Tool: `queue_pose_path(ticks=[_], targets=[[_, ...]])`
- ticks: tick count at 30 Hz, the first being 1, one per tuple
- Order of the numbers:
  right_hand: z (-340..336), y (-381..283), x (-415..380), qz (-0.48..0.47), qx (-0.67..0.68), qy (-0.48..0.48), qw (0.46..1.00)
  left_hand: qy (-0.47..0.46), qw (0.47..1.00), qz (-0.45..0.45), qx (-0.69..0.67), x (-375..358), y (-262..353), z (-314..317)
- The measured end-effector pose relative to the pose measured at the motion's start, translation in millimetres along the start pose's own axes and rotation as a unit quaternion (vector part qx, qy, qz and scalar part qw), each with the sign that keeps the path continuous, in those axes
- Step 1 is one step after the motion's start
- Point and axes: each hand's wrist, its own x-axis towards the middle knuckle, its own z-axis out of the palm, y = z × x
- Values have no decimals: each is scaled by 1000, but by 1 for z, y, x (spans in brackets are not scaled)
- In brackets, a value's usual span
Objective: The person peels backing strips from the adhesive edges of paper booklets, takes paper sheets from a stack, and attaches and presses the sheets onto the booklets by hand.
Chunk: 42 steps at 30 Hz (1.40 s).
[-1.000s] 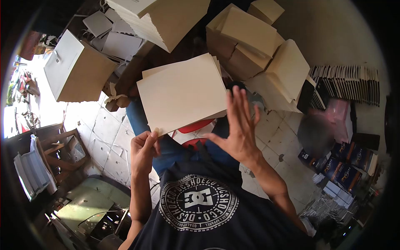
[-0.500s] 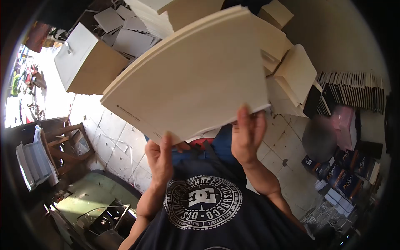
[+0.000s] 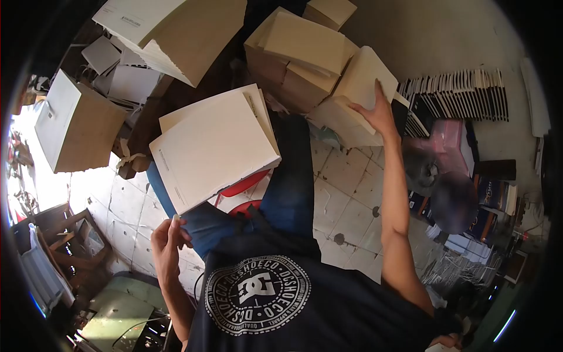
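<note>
A stack of cream paper sheets [image 3: 214, 149] rests across my thighs, its lower edge rough and its left corner printed with small text. My left hand [image 3: 169, 245] is just below that stack's near-left corner, fingers curled and thumb up; I cannot tell what is between them, if anything. Stretched out to the right, my right hand [image 3: 380, 116] has thumb and fingers spread over a tall block of cream sheets [image 3: 359, 79]. Another paper block [image 3: 302, 44] stands beside it, with loose-lying sheets on top.
Large paper stacks [image 3: 176, 35] stand at the upper left, another block [image 3: 79, 126] below. A row of dark-covered books [image 3: 463, 97] lines the right wall, near a pink wrapped bundle [image 3: 448, 144]. A red stool [image 3: 243, 185] shows between the legs. Green machinery [image 3: 120, 305] sits lower left.
The sheets held up in both hands now lie on my lap. My right hand has let go and reached right to the paper block; my left hand has dropped lower left. The view has shifted.
</note>
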Motion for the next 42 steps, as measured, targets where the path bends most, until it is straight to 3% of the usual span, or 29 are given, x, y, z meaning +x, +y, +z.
queue_pose_path(ticks=[1, 2, 5, 8, 10, 12, 13, 14, 15, 16, 17, 20, 21, 23, 25, 26, 27, 28, 29, 31, 32, 33, 35, 37, 40, 42], targets=[[3, -1, 3, 41, 27, -85, 995, 16, 999, 8, 28, -8, 1, -8], [6, -2, 1, 25, -8, -87, 996, 48, 998, 27, 11, -16, 8, -12], [31, 21, -10, -48, 4, 11, 999, 78, 992, 101, -19, -26, 19, -24], [14, 4, -24, 28, 63, 79, 994, 3, 979, 192, -76, -20, 49, 15], [-11, -41, -46, -19, 24, 223, 974, -112, 962, 234, -85, -12, 73, 58], [-39, -120, -77, -79, 77, 289, 951, -212, 916, 338, -42, 9, 90, 108], [-47, -153, -102, -86, 99, 261, 956, -230, 904, 357, -52, 13, 94, 133], [-57, -182, -130, -102, 138, 151, 974, -249, 890, 376, -60, 14, 94, 155], [-63, -204, -136, -247, 211, 71, 943, -230, 895, 374, -70, 10, 90, 165], [-65, -232, -143, -224, 237, 5, 945, -211, 900, 372, -80, 6, 87, 175], [-66, -219, -145, -269, 205, -34, 940, -166, 913, 359, -96, 0, 83, 175], [-69, -193, -129, -174, 244, 128, 945, -77, 942, 302, -121, 2, 76, 128], [-71, -192, -117, -142, 237, 163, 947, -120, 949, 243, -162, -2, 78, 106], [-67, -191, -113, -53, 349, 71, 933, -121, 961, 216, -126, -4, 60, 72], [-56, -189, -126, 65, 549, -185, 812, -128, 972, 155, -121, -4, 39, 45], [-38, -195, -129, 34, 633, -205, 746, -57, 981, 125, -136, -2, 42, 41], [-22, -211, -135, 64, 623, -180, 758, 13, 984, 94, -150, 3, 48, 37], [-18, -228, -137, 86, 634, -191, 745, 88, 973, 204, -66, 9, 58, 37], [-18, -239, -141, 109, 643, -202, 730, 221, 922, 308, 81, 16, 59, 32], [-12, -246, -149, 108, 596, -235, 761, 293, 843, 411, 187, 9, 82, 34], [2, -253, -159, 80, 597, -174, 779, 196, 850, 433, 229, 3, 93, 38], [2, -255, -165, 80, 589, -171, 785, 99, 848, 447, 267, -1, 100, 46], [2, -260, -170, 74, 575, -162, 799, 6, 859, 429, 278, 2, 100, 79], [-2, -260, -171, 68, 559, -116, 818, -45, 823, 496, 274, 11, 79, 104], [-12, -248, -174, 86, 555, -141, 816, -40, 838, 485, 248, 3, 70, 120], [-10, -246, -181, 82, 602, -129, 784, -60, 837, 490, 238, -5, 66, 127]])
